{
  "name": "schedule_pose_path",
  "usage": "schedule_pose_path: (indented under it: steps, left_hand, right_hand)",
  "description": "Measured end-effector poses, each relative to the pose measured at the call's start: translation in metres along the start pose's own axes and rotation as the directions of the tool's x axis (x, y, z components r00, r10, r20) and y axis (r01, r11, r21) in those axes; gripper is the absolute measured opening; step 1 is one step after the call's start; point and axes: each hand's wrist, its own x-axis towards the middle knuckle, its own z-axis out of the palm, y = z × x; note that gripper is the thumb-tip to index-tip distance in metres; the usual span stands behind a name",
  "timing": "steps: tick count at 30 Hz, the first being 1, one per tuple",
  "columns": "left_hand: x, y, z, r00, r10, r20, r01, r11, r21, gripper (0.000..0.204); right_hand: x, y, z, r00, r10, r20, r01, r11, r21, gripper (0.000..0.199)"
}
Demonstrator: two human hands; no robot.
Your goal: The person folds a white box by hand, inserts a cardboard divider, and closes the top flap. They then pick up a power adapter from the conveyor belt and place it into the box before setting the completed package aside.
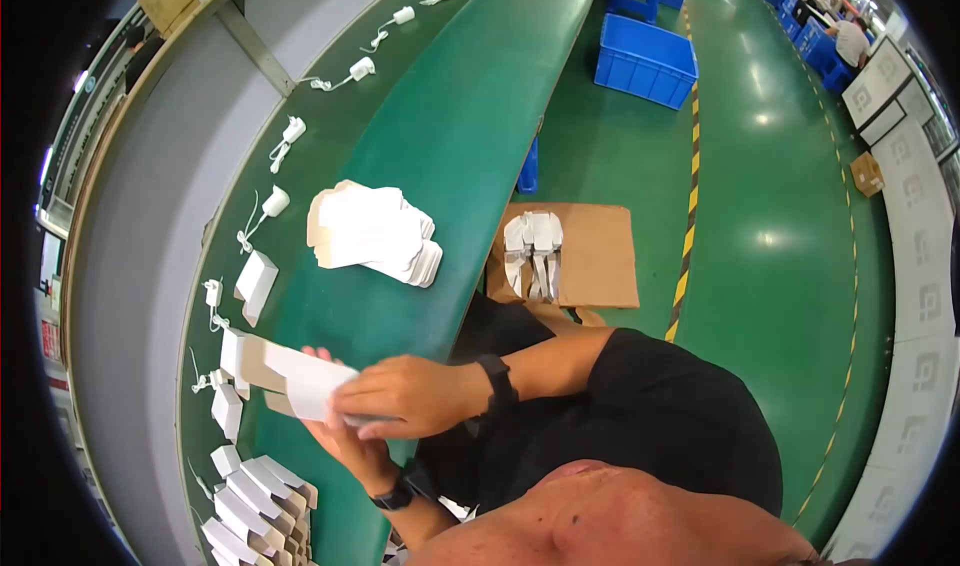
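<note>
Both of my hands hold one small white carton (312,381) over the green bench, its brown inner flaps standing open at the left end. My right hand (395,396) is closed over the carton's near end from above. Underneath, my left hand (352,451) grips the same carton, with fingertips showing past its far edge; part of that hand is hidden. Just beyond the carton's open end are other small white boxes (228,411) and white plug adapters with cables. A stack of flat white carton blanks (370,228) lies farther up the bench.
Several folded cartons (250,511) stand grouped at the lower left. A row of white adapters (275,202) runs along the bench's far strip. Right of the bench are a cardboard box (597,256) with white cartons on it and a blue crate (647,61). People sit in the distance.
</note>
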Motion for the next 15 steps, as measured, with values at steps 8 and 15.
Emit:
schedule_pose_path:
  steps: [8,15]
  left_hand:
    - [-0.057,0.001,-0.047,0.798,-0.423,0.43,0.452,0.891,0.038,0.112]
    - [-0.058,-0.007,-0.022,0.822,-0.402,0.404,0.435,0.9,0.01,0.119]
  right_hand:
    - [0.028,0.019,-0.074,0.773,0.259,0.579,-0.484,0.831,0.274,0.036]
    - [0.024,0.032,-0.09,0.671,0.228,0.706,-0.548,0.794,0.264,0.046]
